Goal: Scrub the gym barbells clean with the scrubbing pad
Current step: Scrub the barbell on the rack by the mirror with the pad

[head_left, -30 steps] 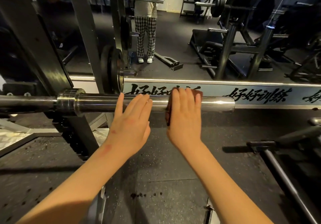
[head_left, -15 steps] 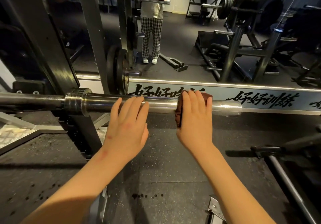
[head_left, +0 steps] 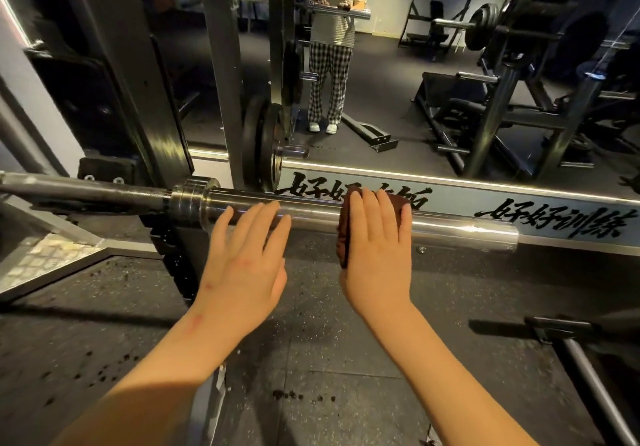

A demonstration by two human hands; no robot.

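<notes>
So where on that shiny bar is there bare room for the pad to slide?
Two bare stretches: a short one between the left hand and the scrubbing pad, a longer one from the right hand to the end of the barbell sleeve. By the collar it is crowded: the rack upright stands close.

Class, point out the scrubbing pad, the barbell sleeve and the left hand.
scrubbing pad [head_left: 344, 238], head view, dark edge beside the fingers.
barbell sleeve [head_left: 460, 231], head view, bare shiny stretch near its end.
left hand [head_left: 242, 267], head view, back of the hand.
</notes>
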